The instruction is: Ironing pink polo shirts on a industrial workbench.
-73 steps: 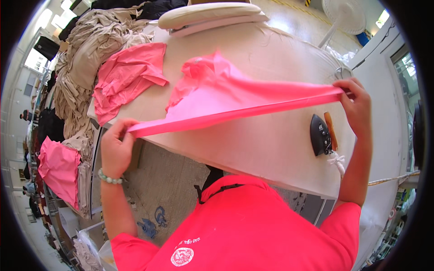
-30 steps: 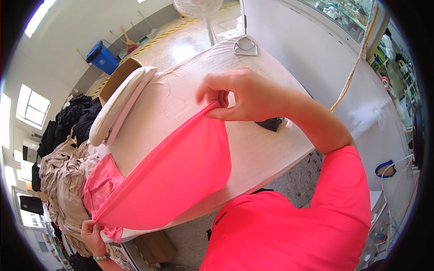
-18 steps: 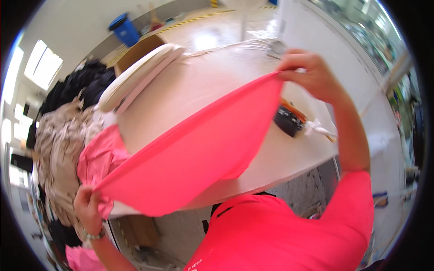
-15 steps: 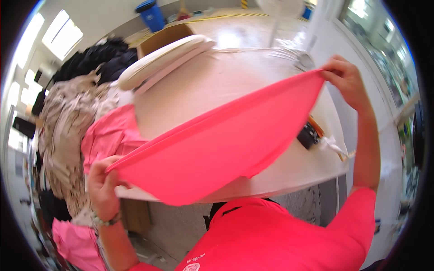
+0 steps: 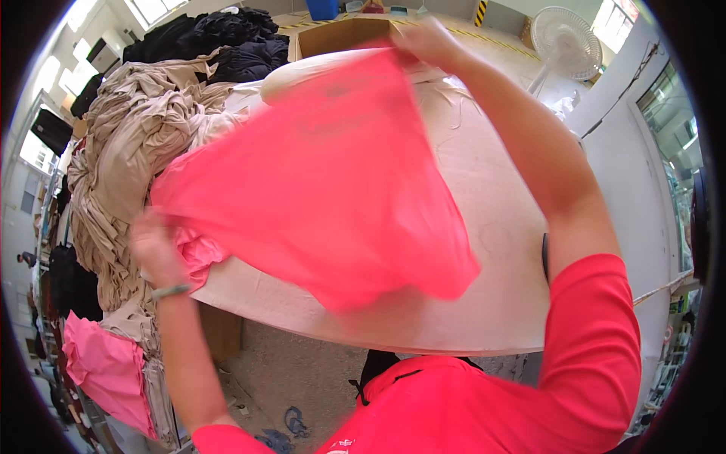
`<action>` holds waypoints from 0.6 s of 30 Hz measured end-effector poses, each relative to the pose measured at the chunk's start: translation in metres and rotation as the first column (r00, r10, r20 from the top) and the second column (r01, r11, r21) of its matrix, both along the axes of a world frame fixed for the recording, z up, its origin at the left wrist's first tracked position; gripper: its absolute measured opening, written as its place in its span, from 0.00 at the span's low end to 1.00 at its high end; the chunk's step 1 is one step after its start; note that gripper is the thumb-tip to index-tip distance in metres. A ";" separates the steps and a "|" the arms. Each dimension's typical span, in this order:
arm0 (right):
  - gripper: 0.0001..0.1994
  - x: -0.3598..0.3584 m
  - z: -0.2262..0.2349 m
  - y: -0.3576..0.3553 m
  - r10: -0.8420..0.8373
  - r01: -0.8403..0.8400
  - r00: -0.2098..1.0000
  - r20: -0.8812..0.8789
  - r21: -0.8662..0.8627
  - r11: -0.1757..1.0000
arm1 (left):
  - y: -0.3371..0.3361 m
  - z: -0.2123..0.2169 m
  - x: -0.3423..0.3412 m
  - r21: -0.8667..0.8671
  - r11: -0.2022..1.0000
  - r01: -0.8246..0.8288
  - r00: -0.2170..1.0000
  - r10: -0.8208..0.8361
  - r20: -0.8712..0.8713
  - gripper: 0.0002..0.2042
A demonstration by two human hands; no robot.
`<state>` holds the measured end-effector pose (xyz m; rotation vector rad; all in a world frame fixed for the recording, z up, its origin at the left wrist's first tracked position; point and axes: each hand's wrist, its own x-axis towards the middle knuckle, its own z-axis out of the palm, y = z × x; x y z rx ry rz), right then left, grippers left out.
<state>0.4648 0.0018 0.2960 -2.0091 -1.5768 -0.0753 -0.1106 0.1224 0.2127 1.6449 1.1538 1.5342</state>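
Observation:
A bright pink cloth [image 5: 325,189] is stretched between my two hands over the pale covered table. It is smeared by motion and its lower edge billows near the table's front. My left hand [image 5: 157,246], with a band on its wrist, grips one corner at the table's left side. At the far side, my right hand [image 5: 431,47] is closed on another corner, held higher. Both hands are blurred. Beneath the cloth, near my left hand, a lighter pink fabric piece [image 5: 198,253] lies crumpled on the table's left edge.
A pale covered table [image 5: 495,197] spans the middle. Behind the cloth lies a long padded cream board [image 5: 291,82]. Beige garments [image 5: 128,144] and black garments [image 5: 204,38] are heaped left and back. A cardboard box [image 5: 344,36] and a white fan [image 5: 566,41] stand beyond. Pink fabric [image 5: 110,371] hangs lower left.
My right hand has swung from the right side to the far middle, carrying its cloth corner. My left hand has shifted slightly up and left. The cloth has opened out and the view has turned.

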 end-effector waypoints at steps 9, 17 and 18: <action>0.15 0.025 0.078 0.001 0.364 -0.219 0.361 -0.859 0.301 0.928 | -0.242 0.138 0.007 0.520 0.837 0.168 0.931 0.038 -0.363 0.10; 0.14 0.165 -0.100 -0.097 0.095 -0.172 0.468 -0.879 0.015 0.985 | -0.388 -0.003 0.188 0.309 0.655 0.689 0.631 -0.335 -0.699 0.11; 0.13 0.180 -0.122 -0.114 0.030 -0.146 0.470 -0.882 -0.045 0.988 | -0.400 -0.021 0.205 0.296 0.617 0.729 0.606 -0.380 -0.699 0.10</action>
